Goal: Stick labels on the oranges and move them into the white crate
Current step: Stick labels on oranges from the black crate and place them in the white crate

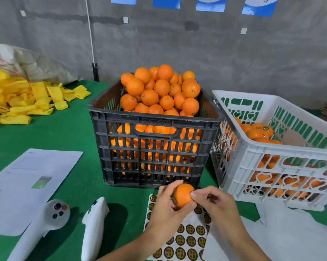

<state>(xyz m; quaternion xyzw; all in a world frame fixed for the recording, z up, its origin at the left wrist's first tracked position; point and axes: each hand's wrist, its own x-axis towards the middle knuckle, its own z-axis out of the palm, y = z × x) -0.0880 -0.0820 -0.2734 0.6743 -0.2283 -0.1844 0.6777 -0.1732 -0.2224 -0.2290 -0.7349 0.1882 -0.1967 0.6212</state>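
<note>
We're cupping one orange (182, 194) in the left hand (166, 206), fingers curled round it, just above the label sheet (185, 240). Right hand (213, 202) is pinching at the orange's right side, probably pressing a label on. The white crate (283, 153) is sitting right and beyond, nearer the right hand; the black crate (155, 147) is lying dead ahead.

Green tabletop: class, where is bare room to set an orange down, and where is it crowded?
Bare green table lies between the yellow foam nets, the printed paper and the black crate. Crowded: the near edge, with the label sheet, two white controllers and both hands.
</note>
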